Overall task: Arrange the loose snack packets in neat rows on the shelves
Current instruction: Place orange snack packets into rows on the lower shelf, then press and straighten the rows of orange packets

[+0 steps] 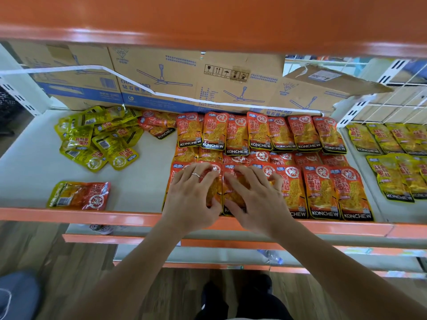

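Observation:
Orange snack packets lie in rows on the grey shelf (pixel 143 179): a back row (pixel 258 132), a half-covered middle row (pixel 286 158) and a front row (pixel 321 192). My left hand (pixel 191 195) rests with spread, arched fingers on the front row's leftmost packet (pixel 213 192). My right hand (pixel 254 197) presses the packet beside it (pixel 233 196) the same way, thumbs near the seam between them. A loose pile of yellow packets (pixel 97 139) lies at the back left. Two loose orange packets (pixel 157 124) lie behind it, and mixed packets (pixel 79 196) lie at the front left.
Cardboard fan boxes (pixel 161 77) stand along the back of the shelf. Yellow packets (pixel 390 158) lie in rows on the neighbouring shelf to the right. An orange shelf (pixel 208 19) hangs close overhead. Lower shelves (pixel 208 241) jut out below, one holding a plastic bottle (pixel 272 257).

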A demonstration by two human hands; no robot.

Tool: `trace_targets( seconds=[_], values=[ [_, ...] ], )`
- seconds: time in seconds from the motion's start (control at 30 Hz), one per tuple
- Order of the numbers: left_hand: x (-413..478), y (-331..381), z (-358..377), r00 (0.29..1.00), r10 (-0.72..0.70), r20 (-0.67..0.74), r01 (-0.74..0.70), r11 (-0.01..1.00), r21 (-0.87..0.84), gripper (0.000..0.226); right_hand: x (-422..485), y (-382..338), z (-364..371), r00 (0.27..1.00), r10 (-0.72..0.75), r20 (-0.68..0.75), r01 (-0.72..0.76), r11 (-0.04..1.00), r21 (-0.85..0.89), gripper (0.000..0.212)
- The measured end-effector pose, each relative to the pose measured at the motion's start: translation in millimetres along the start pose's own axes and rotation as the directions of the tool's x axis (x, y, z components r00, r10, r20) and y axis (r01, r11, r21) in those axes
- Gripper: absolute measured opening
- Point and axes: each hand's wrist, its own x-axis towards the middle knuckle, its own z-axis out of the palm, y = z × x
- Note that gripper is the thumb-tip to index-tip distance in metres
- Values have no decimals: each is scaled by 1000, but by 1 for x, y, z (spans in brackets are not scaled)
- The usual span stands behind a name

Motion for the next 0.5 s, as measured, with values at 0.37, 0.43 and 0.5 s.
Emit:
trace_targets(
  seconds=[0.37,0.43,0.5],
  values=[
    [1,-2,1,1000,5,-14,-5,1000,-10,57,1,0,2,998,16,64,-14,1000,-19,66],
    [1,-2,2,1000,10,-11,-10,1000,-1,56,1,1,3,997,15,73,-13,999,-30,66],
    [1,-2,2,1000,13,-9,-13,1000,12,56,1,1,4,996,14,83,-11,999,-41,67]
  ],
)
